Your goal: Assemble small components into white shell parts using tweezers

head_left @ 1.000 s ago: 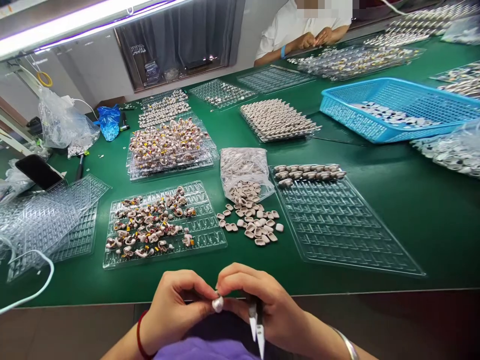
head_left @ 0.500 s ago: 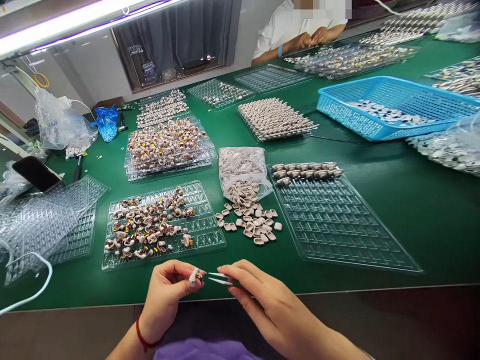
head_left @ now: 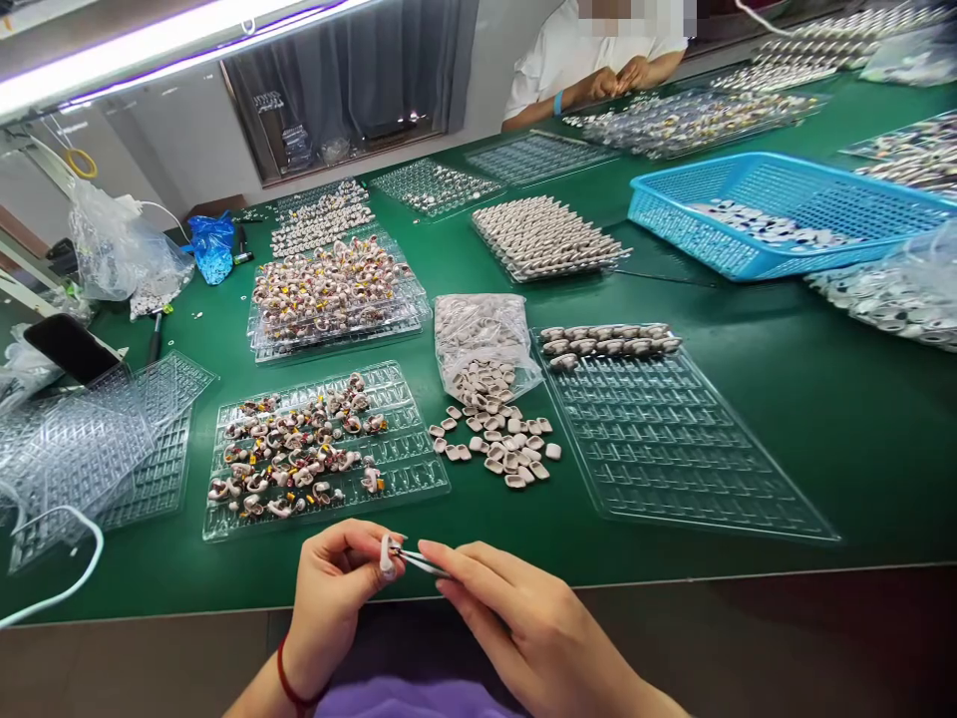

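Observation:
Between thumb and fingers, my left hand (head_left: 333, 588) pinches a small light-beige earbud-like part (head_left: 387, 556) above the table's front edge. My right hand (head_left: 508, 603) grips white tweezers (head_left: 423, 561), whose tips meet the part's right side. What the tips pinch is too small to make out. Beyond my left hand, a clear tray (head_left: 419, 449) carries similar parts with yellow and red bits inside. Loose beige shells (head_left: 515, 449) spill from a plastic bag (head_left: 478, 324) ahead of my right hand. To its right, another clear tray (head_left: 688, 439) has assembled beige pieces in its far rows.
Stacked filled trays (head_left: 336, 289) stand farther back, beside a tray of beige pieces (head_left: 545, 234). A blue basket (head_left: 748, 254) is at the right. Empty clear trays (head_left: 97, 439) and a phone (head_left: 67, 347) lie left. Across the table sits a person in white (head_left: 553, 60).
My right hand has moved left, bringing the tweezers from apart to touching the part, their tips now closer together. My left hand has stayed nearly still, with the part turned slightly.

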Motion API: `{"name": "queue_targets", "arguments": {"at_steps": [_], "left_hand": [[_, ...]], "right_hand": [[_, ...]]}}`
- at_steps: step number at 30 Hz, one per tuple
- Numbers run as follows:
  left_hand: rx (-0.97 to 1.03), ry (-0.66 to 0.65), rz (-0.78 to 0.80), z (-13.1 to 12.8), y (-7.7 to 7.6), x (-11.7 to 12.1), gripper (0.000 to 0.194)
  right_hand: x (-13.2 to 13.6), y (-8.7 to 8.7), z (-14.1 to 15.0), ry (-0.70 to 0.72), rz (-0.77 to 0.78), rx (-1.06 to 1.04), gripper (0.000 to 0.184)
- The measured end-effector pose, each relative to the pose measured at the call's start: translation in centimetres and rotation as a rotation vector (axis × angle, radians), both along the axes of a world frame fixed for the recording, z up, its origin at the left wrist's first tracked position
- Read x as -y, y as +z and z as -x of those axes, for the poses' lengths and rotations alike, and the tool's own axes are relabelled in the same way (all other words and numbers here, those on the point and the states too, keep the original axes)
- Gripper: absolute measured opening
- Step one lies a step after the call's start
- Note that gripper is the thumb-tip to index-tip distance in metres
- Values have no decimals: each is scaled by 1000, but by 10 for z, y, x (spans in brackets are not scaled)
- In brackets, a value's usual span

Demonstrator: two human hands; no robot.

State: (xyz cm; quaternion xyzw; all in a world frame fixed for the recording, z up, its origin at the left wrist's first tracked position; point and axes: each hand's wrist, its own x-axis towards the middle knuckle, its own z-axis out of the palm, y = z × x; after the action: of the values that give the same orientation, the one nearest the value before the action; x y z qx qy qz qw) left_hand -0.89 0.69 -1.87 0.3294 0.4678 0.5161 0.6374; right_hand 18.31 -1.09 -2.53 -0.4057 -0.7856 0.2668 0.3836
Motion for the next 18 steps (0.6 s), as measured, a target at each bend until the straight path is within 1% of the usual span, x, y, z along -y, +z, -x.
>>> {"name": "queue_targets", "arguments": {"at_steps": [9, 12, 16, 18], "left_hand": [[-81, -14, -42, 0, 0, 1, 14], [-83, -24, -38, 0, 1, -1, 14], [-34, -64, -6, 1, 2, -1, 13], [-21, -77, 3, 2, 1, 0, 13]], "right_hand": [[0, -1, -1, 27, 48, -26, 30], [-2, 4, -3, 47, 67, -50, 31], [-6, 12, -6, 76, 121, -48, 33], [-7, 13, -7, 73, 104, -29, 33]]}}
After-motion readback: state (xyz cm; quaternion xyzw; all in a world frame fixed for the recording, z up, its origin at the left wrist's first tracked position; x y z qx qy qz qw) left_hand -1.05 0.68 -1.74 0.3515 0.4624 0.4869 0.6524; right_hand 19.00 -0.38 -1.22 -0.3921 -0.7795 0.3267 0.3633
